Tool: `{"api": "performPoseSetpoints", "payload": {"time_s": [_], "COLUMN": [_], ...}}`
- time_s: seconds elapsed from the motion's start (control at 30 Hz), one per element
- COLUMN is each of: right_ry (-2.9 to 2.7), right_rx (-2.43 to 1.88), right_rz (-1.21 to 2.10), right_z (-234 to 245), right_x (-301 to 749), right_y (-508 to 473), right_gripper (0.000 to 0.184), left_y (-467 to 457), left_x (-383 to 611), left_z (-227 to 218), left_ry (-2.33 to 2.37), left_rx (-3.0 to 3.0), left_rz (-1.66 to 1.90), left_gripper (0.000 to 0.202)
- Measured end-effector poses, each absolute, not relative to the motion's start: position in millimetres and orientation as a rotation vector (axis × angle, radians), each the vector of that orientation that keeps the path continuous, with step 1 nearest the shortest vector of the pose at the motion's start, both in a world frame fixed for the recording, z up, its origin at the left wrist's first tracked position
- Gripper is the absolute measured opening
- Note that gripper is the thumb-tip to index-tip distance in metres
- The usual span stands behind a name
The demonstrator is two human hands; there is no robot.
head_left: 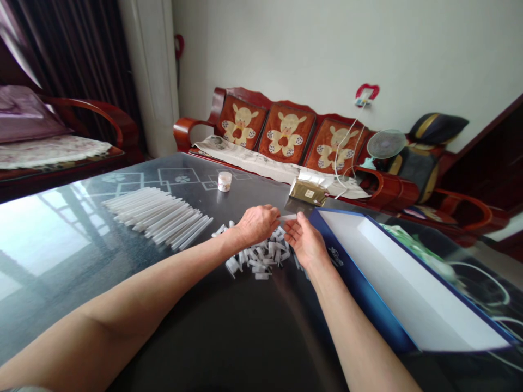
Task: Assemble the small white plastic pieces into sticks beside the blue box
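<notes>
Both forearms lay across the dark desk (245, 337), where the left hand (257, 223) and right hand (306, 242) each pinched one end of a white tube (288, 217), held crosswise between them just above the heap of small pieces (261, 258).

there is one view, from a camera on the person's head. it looks forward and down across the dark desk (245, 337). both arms come in from the bottom edge, and the left hand (257, 223) and right hand (306, 242) sit close, near the middle. past the far edge of the desk, the view reaches a red sofa (286, 136) and a white wall (327, 43).
</notes>
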State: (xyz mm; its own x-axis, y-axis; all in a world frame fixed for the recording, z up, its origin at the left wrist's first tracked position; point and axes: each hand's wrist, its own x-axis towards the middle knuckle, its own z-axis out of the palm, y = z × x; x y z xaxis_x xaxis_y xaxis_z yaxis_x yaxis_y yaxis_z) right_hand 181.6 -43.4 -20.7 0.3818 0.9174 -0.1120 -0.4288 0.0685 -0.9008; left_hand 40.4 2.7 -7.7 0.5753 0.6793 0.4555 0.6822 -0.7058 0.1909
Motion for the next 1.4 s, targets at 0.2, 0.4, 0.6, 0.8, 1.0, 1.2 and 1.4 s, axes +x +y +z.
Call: {"api": "performPoseSetpoints", "payload": {"time_s": [0.2,0.4,0.6,0.8,1.0,1.2,1.4], "right_ry": [-0.450,-0.363,-0.524,-0.559,-1.184,-1.785,-1.897], "right_rx": [-1.051,-0.935,-0.923,-0.860,-1.384,-1.575,-1.598], "right_rz": [1.118,1.067,0.922,0.775,0.253,-0.218,-0.316], "right_z": [-25,-30,-36,-28,-43,-56,-56], "right_x": [171,167,174,220,223,217,208], "right_y": [-41,-38,-35,-34,-37,-42,-42], "right_gripper": [0.024,0.020,0.025,0.024,0.032,0.025,0.023], "left_y": [-7,-9,-4,19,33,37,35], "left_x": [47,49,50,34,25,23,24], "left_z": [-20,-23,-9,1,-4,-3,-3], "left_ry": [-1.003,-1.020,-1.390,-2.073,-2.209,-2.218,-2.205], "left_rx": [-2.643,-2.673,-3.088,-3.638,-3.321,-3.198,-3.206], "left_rz": [-0.722,-0.735,-0.949,-1.164,-1.546,-1.568,-1.559], "left_gripper": [0.022,0.024,0.023,0.024,0.021,0.022,0.021]}}
